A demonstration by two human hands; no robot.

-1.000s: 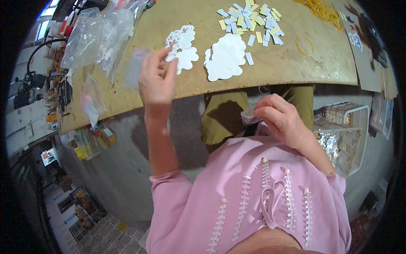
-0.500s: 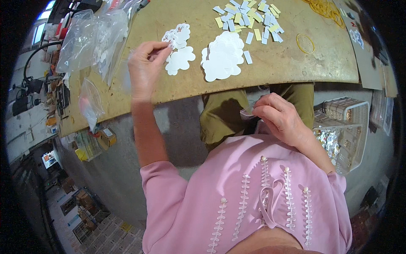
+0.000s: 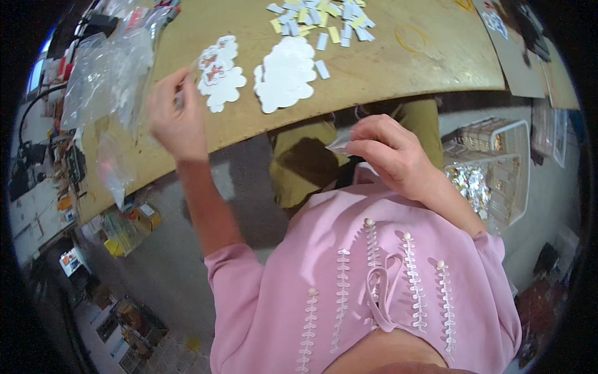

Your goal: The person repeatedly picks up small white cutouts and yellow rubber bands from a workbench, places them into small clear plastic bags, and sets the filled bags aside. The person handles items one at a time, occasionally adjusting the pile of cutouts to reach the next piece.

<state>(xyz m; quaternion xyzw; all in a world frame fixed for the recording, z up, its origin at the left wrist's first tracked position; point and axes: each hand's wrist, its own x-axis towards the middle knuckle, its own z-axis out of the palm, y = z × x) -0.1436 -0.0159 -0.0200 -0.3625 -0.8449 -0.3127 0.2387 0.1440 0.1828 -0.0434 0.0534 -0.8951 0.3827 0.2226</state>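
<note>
My left hand [image 3: 177,115] is just left of a small stack of white scalloped cards [image 3: 225,87], the upper ones printed with reddish-brown figures. Its fingers are curled together and slightly blurred, so whatever they may hold is hidden. Beside that stack lies a larger pile of blank white scalloped cards [image 3: 285,78]. My right hand [image 3: 398,153] is over my lap, below the table edge, pinching a small clear plastic bag [image 3: 339,146] between thumb and fingers. The bag's contents cannot be made out.
Small blue and yellow rectangular pieces [image 3: 321,19] are scattered at the far middle of the table [image 3: 374,78]. A yellow rubber band [image 3: 411,38] lies right of them. Clear plastic bags [image 3: 106,81] cover the left side. A white plastic basket [image 3: 517,168] stands at right.
My left hand has drawn back from the printed cards toward me, uncovering their figures. My right hand still holds the small bag, now tilted more to the left. The whole view has shifted.
</note>
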